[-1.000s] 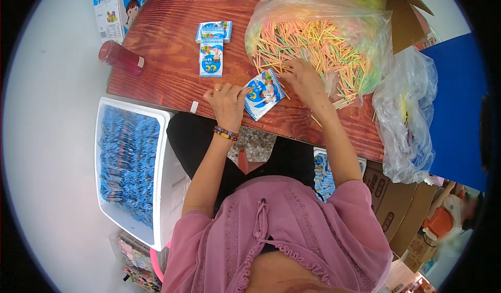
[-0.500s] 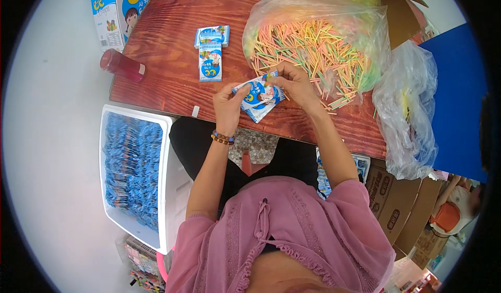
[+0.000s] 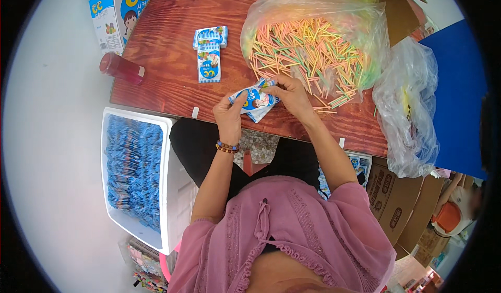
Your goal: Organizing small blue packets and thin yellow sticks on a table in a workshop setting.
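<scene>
A small blue-and-white snack packet (image 3: 254, 100) is pinched between my two hands at the table's near edge. My left hand (image 3: 229, 117) grips its left end with thumb and fingers, and my right hand (image 3: 293, 99) holds its upper right corner. Another white packet edge (image 3: 261, 115) shows just below it; whether it is also held I cannot make out. Beyond my right hand lies a heap of thin pink, yellow and green sticks (image 3: 313, 53), spilling from a large clear plastic bag (image 3: 261, 19). Further off, a few similar packets (image 3: 209, 66) lie overlapping on the reddish wooden table (image 3: 167, 42).
A white foam box (image 3: 166, 188) full of blue packets stands to my left. At the table's left edge lies a reddish bottle (image 3: 122, 67), near printed cartons (image 3: 125, 11). On the right are a crumpled plastic bag (image 3: 409, 110), a blue panel (image 3: 456, 94) and cardboard boxes (image 3: 391, 204).
The held packet has tipped from a slant to nearly level. My right hand has come slightly lower, and its fingers have shifted along the packet's end.
</scene>
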Demonstrator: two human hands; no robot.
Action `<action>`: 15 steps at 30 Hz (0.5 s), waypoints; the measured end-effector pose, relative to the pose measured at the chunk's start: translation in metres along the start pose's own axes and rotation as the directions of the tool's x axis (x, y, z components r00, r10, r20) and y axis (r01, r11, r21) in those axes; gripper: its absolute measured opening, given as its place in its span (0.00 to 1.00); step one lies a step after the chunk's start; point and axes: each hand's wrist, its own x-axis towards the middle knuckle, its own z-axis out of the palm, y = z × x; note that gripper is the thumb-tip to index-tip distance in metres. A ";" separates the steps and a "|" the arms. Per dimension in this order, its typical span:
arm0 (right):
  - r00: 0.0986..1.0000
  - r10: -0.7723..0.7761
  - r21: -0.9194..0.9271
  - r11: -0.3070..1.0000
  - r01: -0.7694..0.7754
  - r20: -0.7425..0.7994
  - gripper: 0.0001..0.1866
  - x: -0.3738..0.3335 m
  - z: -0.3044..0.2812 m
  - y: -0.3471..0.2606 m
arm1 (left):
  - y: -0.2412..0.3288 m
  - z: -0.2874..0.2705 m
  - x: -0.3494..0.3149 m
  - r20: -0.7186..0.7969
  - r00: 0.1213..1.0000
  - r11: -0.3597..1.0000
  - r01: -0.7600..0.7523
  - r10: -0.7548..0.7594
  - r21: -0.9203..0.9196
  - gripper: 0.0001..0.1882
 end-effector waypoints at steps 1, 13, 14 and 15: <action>1.000 0.020 0.013 1.000 -0.020 0.004 0.08 -0.001 -0.001 0.000 | 0.000 -0.001 -0.001 0.001 1.000 1.000 0.001 -0.001 0.000 0.06; 0.986 -0.138 0.149 0.981 0.123 0.095 0.06 -0.010 -0.018 -0.022 | 0.007 -0.002 -0.004 -0.034 0.995 0.969 0.084 -0.094 -0.232 0.10; 0.987 -0.137 0.146 0.982 0.124 0.087 0.06 -0.013 -0.017 -0.026 | 0.007 0.000 -0.004 -0.010 0.994 0.961 0.104 -0.110 -0.255 0.10; 0.976 -0.170 0.036 0.985 0.167 0.137 0.05 -0.014 -0.015 -0.030 | 0.007 0.002 -0.004 0.016 0.992 0.952 0.125 -0.125 -0.279 0.10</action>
